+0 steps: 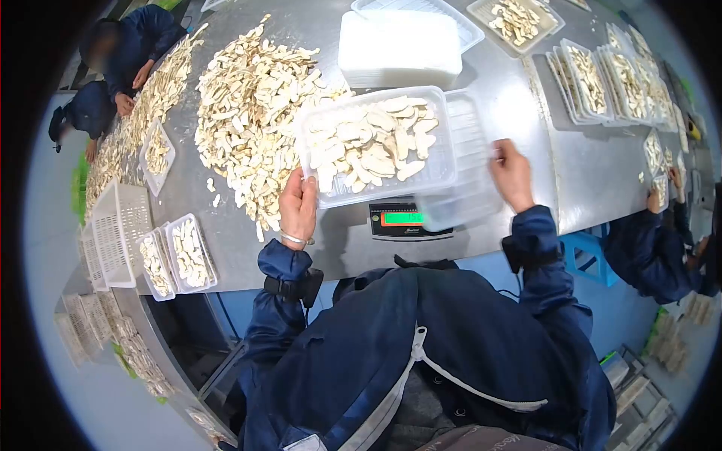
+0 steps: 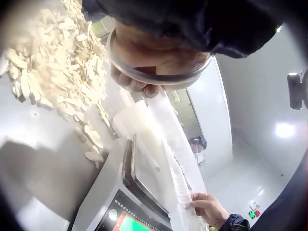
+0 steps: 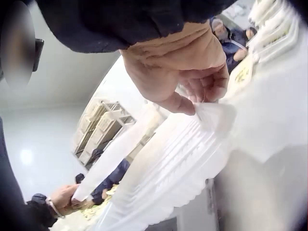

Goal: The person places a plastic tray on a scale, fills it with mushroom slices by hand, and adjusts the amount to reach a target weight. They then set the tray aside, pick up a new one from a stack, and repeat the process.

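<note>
A clear plastic tray (image 1: 376, 143) heaped with pale mushroom slices sits on a digital scale (image 1: 410, 222) with a lit green display. My left hand (image 1: 304, 188) grips the tray's left rim; a metal bangle circles that wrist. In the left wrist view this left hand (image 2: 142, 86) holds the tray edge (image 2: 144, 120) above the scale (image 2: 122, 207). My right hand (image 1: 501, 155) pinches the far edge of a clear lid (image 1: 466, 165) lying open to the tray's right. The right wrist view shows that right hand (image 3: 199, 98), thumb and fingers, nipping the thin plastic lid (image 3: 211, 115).
A big pile of slices (image 1: 248, 105) covers the steel table (image 1: 587, 173) left of the tray. A stack of white trays (image 1: 398, 49) stands behind, filled trays (image 1: 602, 75) at the right. A white basket (image 1: 120, 233) sits at the left edge. Other workers (image 1: 128, 45) sit around.
</note>
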`<state>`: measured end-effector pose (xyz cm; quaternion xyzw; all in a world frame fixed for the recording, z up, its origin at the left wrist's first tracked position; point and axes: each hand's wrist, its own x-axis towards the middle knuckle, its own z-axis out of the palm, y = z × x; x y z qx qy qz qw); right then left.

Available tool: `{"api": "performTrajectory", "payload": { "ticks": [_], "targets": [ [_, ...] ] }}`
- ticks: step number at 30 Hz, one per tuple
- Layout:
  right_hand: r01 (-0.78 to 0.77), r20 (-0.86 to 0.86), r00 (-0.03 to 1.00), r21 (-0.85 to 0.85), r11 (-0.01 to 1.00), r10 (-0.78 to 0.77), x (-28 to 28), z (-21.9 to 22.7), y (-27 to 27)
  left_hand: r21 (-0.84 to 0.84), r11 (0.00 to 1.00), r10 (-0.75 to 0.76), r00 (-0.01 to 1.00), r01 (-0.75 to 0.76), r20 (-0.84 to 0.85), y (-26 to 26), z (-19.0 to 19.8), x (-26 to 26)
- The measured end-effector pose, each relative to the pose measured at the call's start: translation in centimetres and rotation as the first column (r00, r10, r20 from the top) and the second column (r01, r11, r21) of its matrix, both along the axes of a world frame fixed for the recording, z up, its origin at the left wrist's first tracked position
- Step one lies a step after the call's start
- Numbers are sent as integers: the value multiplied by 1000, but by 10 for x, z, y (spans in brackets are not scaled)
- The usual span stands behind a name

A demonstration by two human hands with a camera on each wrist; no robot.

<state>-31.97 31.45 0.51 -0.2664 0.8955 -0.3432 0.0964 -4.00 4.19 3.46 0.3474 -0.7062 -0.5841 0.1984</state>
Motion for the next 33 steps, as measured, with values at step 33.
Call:
{"api": "performTrajectory", "payload": {
  "ticks": [33],
  "targets": [
    [-538, 630, 610, -114, 835, 480, 240, 20, -216, -353, 926, 75, 851, 134, 520, -99, -83, 174]
  ]
}}
